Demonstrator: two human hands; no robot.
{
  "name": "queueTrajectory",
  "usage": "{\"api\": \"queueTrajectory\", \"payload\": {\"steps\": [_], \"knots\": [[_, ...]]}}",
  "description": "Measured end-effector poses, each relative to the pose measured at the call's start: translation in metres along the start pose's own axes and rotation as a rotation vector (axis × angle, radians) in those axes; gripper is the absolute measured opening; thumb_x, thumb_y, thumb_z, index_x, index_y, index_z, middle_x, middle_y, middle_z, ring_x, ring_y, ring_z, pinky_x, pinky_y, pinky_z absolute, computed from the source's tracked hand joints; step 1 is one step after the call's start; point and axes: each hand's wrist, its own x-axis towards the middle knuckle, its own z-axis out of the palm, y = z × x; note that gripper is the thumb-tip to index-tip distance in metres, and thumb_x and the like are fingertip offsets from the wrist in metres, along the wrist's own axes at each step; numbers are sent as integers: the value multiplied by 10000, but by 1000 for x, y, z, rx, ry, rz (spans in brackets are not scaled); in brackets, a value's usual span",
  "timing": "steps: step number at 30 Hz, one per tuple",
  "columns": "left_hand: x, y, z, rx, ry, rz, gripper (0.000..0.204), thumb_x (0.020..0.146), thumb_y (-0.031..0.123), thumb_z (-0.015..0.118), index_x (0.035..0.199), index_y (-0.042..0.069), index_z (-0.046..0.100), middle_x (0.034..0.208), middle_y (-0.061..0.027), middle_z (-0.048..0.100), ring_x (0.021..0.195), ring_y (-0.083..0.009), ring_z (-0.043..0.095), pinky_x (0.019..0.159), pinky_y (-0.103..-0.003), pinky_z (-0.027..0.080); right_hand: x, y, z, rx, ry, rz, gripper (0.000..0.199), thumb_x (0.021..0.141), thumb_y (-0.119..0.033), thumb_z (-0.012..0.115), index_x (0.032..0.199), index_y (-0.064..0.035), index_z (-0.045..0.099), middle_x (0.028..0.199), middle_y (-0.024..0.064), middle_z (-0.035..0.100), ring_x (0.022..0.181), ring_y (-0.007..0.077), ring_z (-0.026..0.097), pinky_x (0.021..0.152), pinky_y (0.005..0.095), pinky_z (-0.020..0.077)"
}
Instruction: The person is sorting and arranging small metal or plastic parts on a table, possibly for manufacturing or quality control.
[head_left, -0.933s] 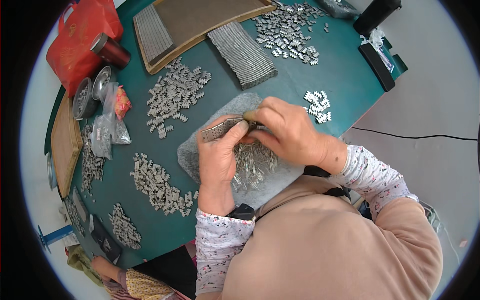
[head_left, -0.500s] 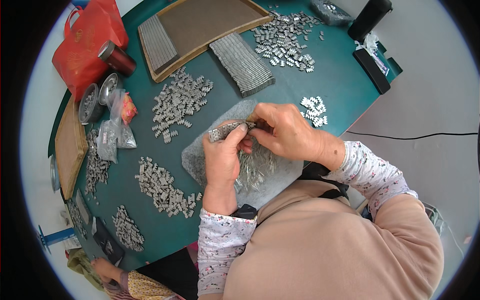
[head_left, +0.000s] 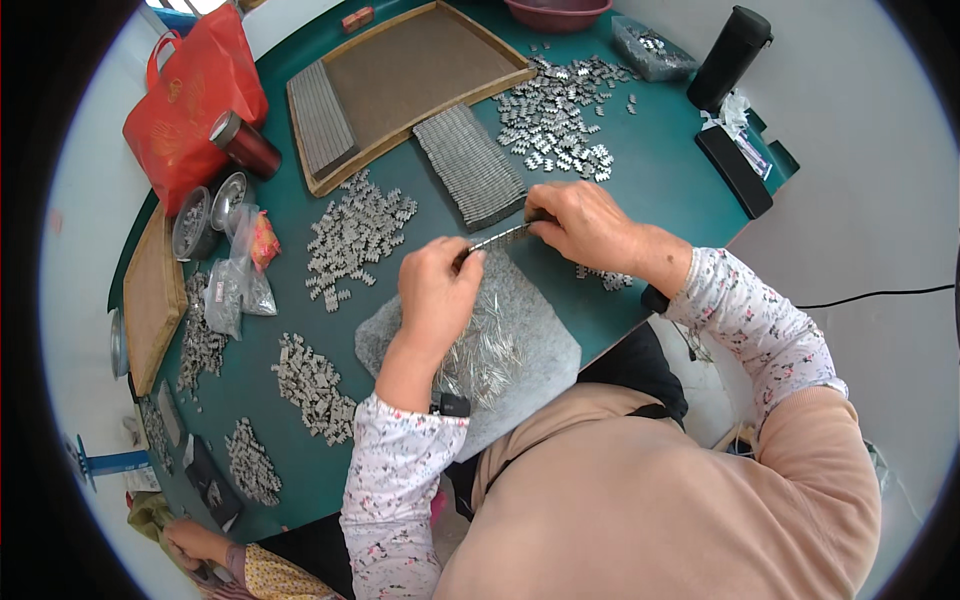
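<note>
Gripped row of metal clips [head_left: 497, 238] beside stacked clips [head_left: 470, 165].

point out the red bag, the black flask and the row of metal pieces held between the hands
red bag [head_left: 190, 120], head view, on its front panel
black flask [head_left: 728, 58], head view, mid body
row of metal pieces [head_left: 500, 238], head view, middle of the strip

Both hands have spread apart — the right hand [head_left: 585, 225] has drawn far and right toward the ribbed metal block [head_left: 470, 165], the left hand [head_left: 440, 290] staying over the grey pad [head_left: 530, 340]. The strip of metal pieces [head_left: 497, 239] — earlier bunched between them — now spans the gap.
</note>
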Motion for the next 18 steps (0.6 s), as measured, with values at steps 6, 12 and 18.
{"api": "queueTrajectory", "payload": {"steps": [6, 12, 18], "knots": [[25, -9, 20, 414, 98, 42, 181, 750, 168, 725, 800, -1, 683, 735, -120, 630, 664, -283, 618, 630, -384, 475, 21, 23, 7, -167, 36, -85, 122, 792, -93, 665, 860, -10, 607, 845, 190, 649, 839, 379, 638, 753, 465, 504], [31, -18, 22, 376, 100, -89, 217, 720, 198, 764, 781, 7, 680, 664, -120, 624, 594, -273, 604, 582, -376, 464, 26, 44, 16, -244, 85, -56, 196, 773, -100, 700, 895, -8, 577, 824, 172, 651, 796, 370, 644, 711, 446, 511], [34, -22, 17, 239, 14, -197, 262, 708, 222, 782, 752, -9, 666, 667, -163, 637, 631, -343, 630, 595, -424, 480, 23, 40, 3, -187, 43, -35, 248, 783, -150, 723, 875, 11, 559, 782, 198, 654, 767, 380, 653, 695, 435, 519]]}}
